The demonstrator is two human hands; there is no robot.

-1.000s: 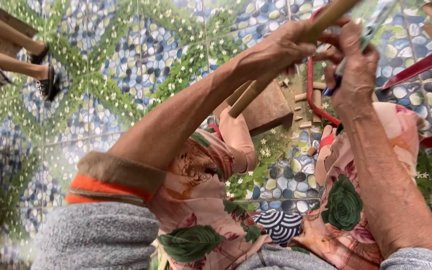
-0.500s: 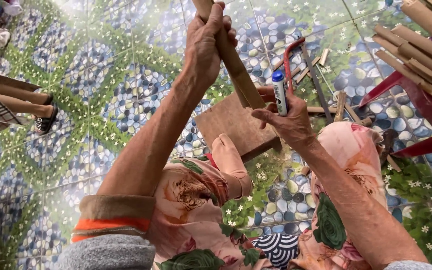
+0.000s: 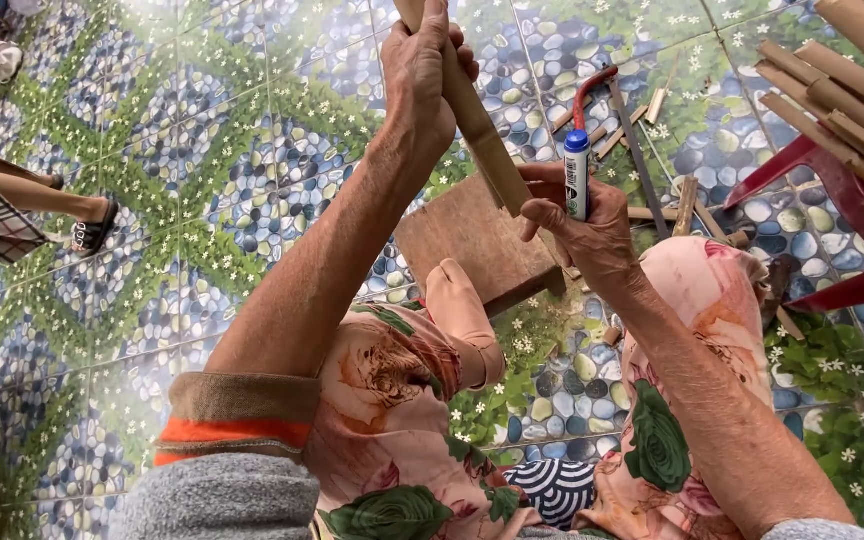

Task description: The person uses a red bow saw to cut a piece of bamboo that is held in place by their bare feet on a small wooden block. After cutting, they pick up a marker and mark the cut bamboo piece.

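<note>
A tiled floor (image 3: 202,150) printed with blue pebbles and green leafy bands is seen below. A flat wooden block (image 3: 477,245) is rested on it, short wood offcuts (image 3: 687,205) are scattered beside, and a red plastic stool (image 3: 842,215) is stood at right

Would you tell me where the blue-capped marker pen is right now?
In the head view, the marker pen stands upright in the right hand, right of centre, beside the bamboo stick and above the wooden block.
</note>
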